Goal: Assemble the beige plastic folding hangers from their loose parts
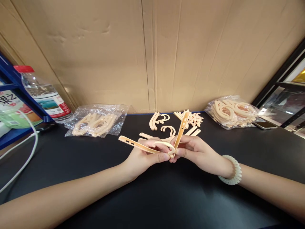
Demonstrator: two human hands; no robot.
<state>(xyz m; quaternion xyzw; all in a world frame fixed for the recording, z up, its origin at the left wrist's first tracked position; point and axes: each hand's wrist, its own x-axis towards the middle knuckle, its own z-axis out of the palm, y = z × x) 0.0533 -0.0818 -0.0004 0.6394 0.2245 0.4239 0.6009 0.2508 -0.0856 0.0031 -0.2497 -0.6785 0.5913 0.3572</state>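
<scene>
Both hands meet over the middle of the black table. My left hand point(147, 156) is closed on a beige plastic hanger arm point(132, 142) that points left, and its thumb presses near the base of a curved hanger hook point(166, 144). Pinched in my right hand point(195, 151) is a second hanger arm point(182, 130), tilted steeply upward with its hollow, slotted side showing. The two arms and the hook come together at the fingertips; how they join is hidden by the fingers. Just behind the hands lie a loose hook point(169, 129) and more hanger arms point(145, 136).
Behind are loose hooks point(164, 118), hanger arms point(153, 121) and a pile of small beige pieces point(195, 119). Clear bags of hanger parts stand left point(95, 122) and right point(232, 113). A phone point(265, 124), a water bottle point(47, 97) and a white cable point(30, 152) flank them.
</scene>
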